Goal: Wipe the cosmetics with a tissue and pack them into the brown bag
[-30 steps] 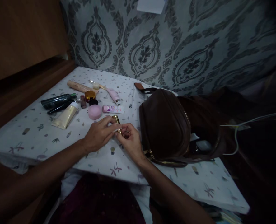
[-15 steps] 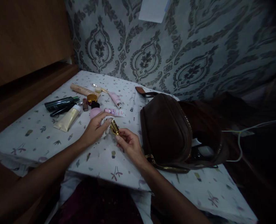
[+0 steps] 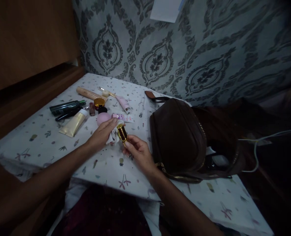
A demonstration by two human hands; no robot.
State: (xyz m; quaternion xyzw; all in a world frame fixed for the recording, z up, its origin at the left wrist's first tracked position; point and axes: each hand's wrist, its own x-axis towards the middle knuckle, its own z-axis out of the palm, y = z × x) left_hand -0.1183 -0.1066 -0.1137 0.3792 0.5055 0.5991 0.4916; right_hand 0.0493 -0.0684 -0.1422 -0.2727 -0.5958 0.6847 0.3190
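Between the fingers of my right hand (image 3: 138, 151) is a small shiny gold bottle (image 3: 122, 132), tilted, its lower end pinched by the thumb and fingertips. My left hand (image 3: 102, 133) is closed on a crumpled white cloth or wipe (image 3: 113, 137), close beside the bottle's left side. Whether the cloth touches the gold surface I cannot tell. Just beyond the left hand lie a round pink item (image 3: 103, 118) and a pink-and-white tube (image 3: 123, 117), each partly covered by the fingers.
Cosmetics lie at the left: a cream tube (image 3: 73, 124), a dark green bottle (image 3: 66, 107), a gold-lidded jar (image 3: 99, 103), a pink tube (image 3: 123, 104) and a long beige tube (image 3: 88, 93). A brown leather bag (image 3: 177, 137) stands open at the right on the patterned tablecloth (image 3: 44, 146).
My left hand and the cloth have drawn slightly away from the gold bottle, so more of it shows. The whole view has shifted a little.
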